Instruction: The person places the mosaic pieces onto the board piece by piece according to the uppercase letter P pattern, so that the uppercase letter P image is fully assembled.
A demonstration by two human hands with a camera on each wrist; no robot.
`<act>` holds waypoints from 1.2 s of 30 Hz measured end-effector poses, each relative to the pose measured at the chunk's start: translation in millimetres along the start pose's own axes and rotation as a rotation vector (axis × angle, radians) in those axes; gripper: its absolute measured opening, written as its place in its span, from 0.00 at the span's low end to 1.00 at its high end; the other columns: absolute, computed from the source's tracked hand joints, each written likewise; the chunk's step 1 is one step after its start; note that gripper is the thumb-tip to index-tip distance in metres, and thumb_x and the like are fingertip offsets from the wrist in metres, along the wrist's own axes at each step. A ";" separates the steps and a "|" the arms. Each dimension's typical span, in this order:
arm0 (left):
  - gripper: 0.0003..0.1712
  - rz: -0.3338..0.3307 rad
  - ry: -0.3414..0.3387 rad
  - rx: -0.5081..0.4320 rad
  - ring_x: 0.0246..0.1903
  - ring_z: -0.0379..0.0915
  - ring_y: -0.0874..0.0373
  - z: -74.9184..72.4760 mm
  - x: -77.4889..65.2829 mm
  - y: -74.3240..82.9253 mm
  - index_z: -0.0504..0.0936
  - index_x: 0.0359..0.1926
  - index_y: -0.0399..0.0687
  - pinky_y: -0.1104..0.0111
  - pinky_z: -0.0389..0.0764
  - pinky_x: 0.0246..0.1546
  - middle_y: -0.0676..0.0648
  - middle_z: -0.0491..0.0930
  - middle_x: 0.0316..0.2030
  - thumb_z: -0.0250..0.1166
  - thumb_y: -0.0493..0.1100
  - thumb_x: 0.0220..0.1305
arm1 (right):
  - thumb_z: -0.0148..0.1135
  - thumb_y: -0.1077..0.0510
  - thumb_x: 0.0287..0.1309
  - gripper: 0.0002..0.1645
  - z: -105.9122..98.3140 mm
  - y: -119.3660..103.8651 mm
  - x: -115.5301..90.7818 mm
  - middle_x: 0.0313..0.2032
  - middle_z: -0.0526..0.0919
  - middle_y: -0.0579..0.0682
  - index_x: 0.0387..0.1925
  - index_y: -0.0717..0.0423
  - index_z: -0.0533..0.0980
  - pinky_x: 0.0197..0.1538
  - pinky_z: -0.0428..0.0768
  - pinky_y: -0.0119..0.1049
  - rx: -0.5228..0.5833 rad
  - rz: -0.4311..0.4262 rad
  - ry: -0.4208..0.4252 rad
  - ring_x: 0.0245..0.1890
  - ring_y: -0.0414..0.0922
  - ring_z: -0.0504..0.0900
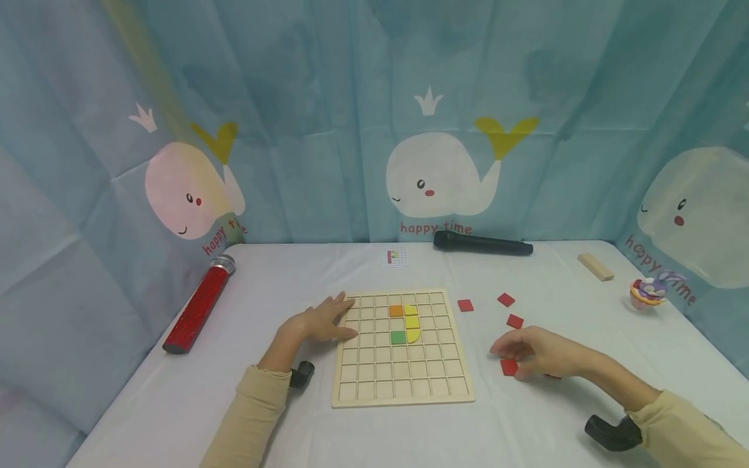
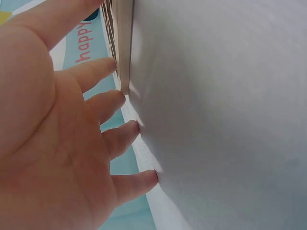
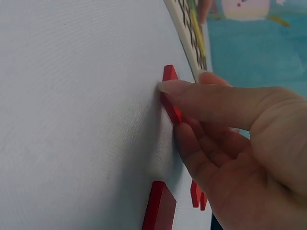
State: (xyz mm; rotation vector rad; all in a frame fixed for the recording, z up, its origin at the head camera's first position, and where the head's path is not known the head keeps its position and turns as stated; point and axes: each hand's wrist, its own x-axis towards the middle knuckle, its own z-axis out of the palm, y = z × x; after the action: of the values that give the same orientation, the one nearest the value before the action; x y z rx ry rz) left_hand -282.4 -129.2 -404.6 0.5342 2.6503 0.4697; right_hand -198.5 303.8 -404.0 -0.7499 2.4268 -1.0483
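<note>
The left hand [image 1: 318,322] is spread at the left edge of a pale wooden grid board [image 1: 400,390]. Five flat orange, yellow and green pieces [image 1: 412,322] are in — no reds yet, so maybe halfway. Flat square red tiles [image 1: 465,305] lie to the right; right hand [image 1: 544,351] curves over one — can't tell if it's pinched.

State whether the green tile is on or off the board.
On: the green tile sits in a square of the wooden board, beside the lowest yellow piece.
</note>
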 end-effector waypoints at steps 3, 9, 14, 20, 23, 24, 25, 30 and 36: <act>0.45 0.007 0.000 -0.005 0.71 0.35 0.41 -0.2 -0.6 0.0 0.54 0.74 0.45 0.40 0.42 0.65 0.39 0.43 0.73 0.60 0.59 0.64 | 0.71 0.63 0.49 0.24 0.6 -0.1 0.9 0.47 0.80 0.46 0.51 0.55 0.78 0.47 0.79 0.32 -0.025 -0.006 0.008 0.43 0.41 0.78; 0.46 0.016 0.001 -0.007 0.71 0.35 0.40 -0.6 -1.1 -0.4 0.53 0.74 0.44 0.39 0.42 0.64 0.38 0.43 0.73 0.60 0.60 0.64 | 0.73 0.62 0.48 0.23 -0.4 -0.2 3.7 0.44 0.81 0.45 0.49 0.54 0.79 0.45 0.79 0.31 -0.046 0.015 0.028 0.39 0.40 0.78; 0.46 0.009 0.000 -0.008 0.71 0.35 0.41 -0.8 -0.8 -0.4 0.53 0.74 0.45 0.40 0.41 0.65 0.39 0.43 0.73 0.60 0.60 0.64 | 0.73 0.61 0.47 0.23 -1.5 -1.6 5.1 0.43 0.81 0.44 0.48 0.54 0.79 0.44 0.80 0.30 -0.074 0.013 0.030 0.38 0.40 0.78; 0.46 0.005 -0.002 -0.016 0.71 0.35 0.41 -1.8 -1.9 0.8 0.53 0.73 0.44 0.40 0.41 0.65 0.39 0.43 0.73 0.60 0.60 0.63 | 0.74 0.62 0.46 0.21 -1.4 -6.8 4.7 0.40 0.82 0.42 0.46 0.53 0.81 0.40 0.80 0.32 -0.127 -0.004 0.048 0.37 0.39 0.78; 0.46 0.006 0.001 -0.020 0.71 0.35 0.41 -1.6 -1.7 0.3 0.54 0.73 0.44 0.40 0.41 0.65 0.38 0.43 0.73 0.61 0.59 0.63 | 0.74 0.62 0.46 0.21 -1.3 -9.1 5.7 0.38 0.82 0.40 0.45 0.52 0.81 0.39 0.80 0.33 -0.159 -0.005 0.057 0.36 0.39 0.77; 0.46 0.007 0.001 -0.022 0.71 0.35 0.41 -1.4 -1.4 -0.1 0.54 0.73 0.44 0.40 0.41 0.65 0.38 0.43 0.73 0.61 0.59 0.63 | 0.74 0.62 0.45 0.21 -1.3 -9.7 6.1 0.38 0.82 0.40 0.45 0.51 0.81 0.38 0.79 0.32 -0.168 -0.004 0.057 0.36 0.39 0.77; 0.46 0.008 0.001 -0.022 0.71 0.35 0.41 -1.1 -1.0 -0.7 0.54 0.73 0.44 0.39 0.42 0.65 0.38 0.43 0.73 0.61 0.59 0.63 | 0.74 0.62 0.45 0.21 -1.3 -10.2 6.6 0.38 0.81 0.39 0.45 0.51 0.81 0.38 0.79 0.32 -0.174 -0.001 0.056 0.36 0.39 0.77; 0.46 0.011 -0.001 -0.014 0.71 0.35 0.41 0.0 0.5 -2.7 0.53 0.74 0.45 0.40 0.42 0.65 0.39 0.43 0.73 0.60 0.60 0.63 | 0.73 0.62 0.47 0.19 -1.9 -10.2 8.0 0.37 0.80 0.39 0.44 0.50 0.82 0.38 0.78 0.32 -0.191 0.016 0.057 0.35 0.40 0.75; 0.46 0.015 0.002 -0.014 0.71 0.35 0.41 -0.7 -0.3 -1.2 0.54 0.74 0.45 0.40 0.42 0.65 0.39 0.43 0.73 0.60 0.60 0.64 | 0.71 0.61 0.50 0.13 -4.5 -4.2 12.7 0.35 0.81 0.37 0.40 0.48 0.82 0.40 0.79 0.30 -0.232 0.034 0.123 0.36 0.39 0.77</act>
State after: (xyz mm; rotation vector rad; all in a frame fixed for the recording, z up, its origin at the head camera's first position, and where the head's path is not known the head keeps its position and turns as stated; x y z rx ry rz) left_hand -282.8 -130.6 -404.4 0.5495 2.6448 0.4923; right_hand -209.5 296.1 -399.7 -0.7338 2.6893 -0.8305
